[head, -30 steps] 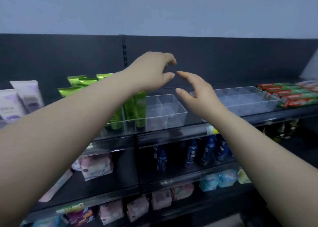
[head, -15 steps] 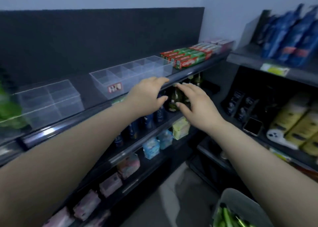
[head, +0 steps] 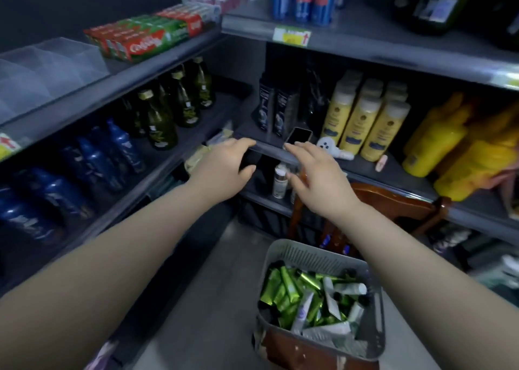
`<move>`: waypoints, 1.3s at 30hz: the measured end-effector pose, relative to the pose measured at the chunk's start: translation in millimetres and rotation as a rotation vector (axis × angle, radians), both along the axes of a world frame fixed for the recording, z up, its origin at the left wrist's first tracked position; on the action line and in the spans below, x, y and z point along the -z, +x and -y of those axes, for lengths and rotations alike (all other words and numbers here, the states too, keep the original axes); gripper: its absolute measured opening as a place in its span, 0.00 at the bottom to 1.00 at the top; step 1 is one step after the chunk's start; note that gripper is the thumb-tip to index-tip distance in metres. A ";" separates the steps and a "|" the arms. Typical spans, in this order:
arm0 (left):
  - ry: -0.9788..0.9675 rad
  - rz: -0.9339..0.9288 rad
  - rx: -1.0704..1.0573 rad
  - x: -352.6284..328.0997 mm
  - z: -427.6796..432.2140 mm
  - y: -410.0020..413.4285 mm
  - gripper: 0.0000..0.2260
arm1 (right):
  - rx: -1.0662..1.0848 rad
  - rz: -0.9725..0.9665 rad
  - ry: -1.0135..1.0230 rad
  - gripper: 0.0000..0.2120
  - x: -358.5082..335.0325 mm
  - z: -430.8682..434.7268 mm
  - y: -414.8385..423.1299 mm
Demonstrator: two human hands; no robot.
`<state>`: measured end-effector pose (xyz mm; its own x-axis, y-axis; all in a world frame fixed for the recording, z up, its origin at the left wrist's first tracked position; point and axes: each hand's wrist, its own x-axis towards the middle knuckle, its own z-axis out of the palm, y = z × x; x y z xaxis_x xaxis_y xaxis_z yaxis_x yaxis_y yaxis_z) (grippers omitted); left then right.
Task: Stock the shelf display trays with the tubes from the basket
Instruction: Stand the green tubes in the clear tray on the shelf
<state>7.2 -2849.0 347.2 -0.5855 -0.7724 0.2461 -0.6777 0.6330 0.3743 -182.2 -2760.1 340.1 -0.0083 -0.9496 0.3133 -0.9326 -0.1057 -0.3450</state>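
A grey basket stands low at the right, on a brown stool, full of several green tubes and white tubes. Above it both arms reach forward, empty. My left hand hovers with fingers loosely curved and holds nothing. My right hand is beside it with fingers spread and relaxed, well above the basket. A clear display tray with empty compartments sits on the top shelf at the far left.
Red and green toothpaste boxes lie right of the tray. Dark green bottles and blue bottles fill the left shelves. Yellow bottles, a phone and a wooden chair are on the right.
The view has swung right and down from the display trays to the corner shelves. The basket of tubes has come into full view. Both hands stay empty and have lowered.
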 end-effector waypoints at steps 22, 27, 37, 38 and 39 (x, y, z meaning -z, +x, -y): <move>0.610 0.250 0.136 315.0 -64.6 -92.6 0.23 | 0.399 0.316 0.540 0.23 285.4 -114.3 -91.8; 0.687 0.397 0.221 393.5 -73.6 -91.3 0.25 | 0.409 0.337 0.666 0.24 355.7 -114.4 -80.1; 0.524 0.661 0.423 490.3 -47.2 -137.1 0.27 | 0.442 0.266 0.878 0.27 474.7 -69.5 -88.0; 0.488 0.694 0.444 497.4 -45.0 -140.8 0.26 | 0.437 0.243 0.900 0.28 484.7 -65.6 -88.8; 0.451 0.728 0.457 503.9 -42.6 -143.7 0.23 | 0.427 0.216 0.914 0.28 493.7 -61.4 -88.5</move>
<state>-136.4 -2806.3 -156.7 -0.7445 -0.3652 -0.5588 -0.5635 0.7926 0.2328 -270.7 -2698.8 -153.6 -0.3713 -0.7292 -0.5748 -0.7396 0.6066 -0.2918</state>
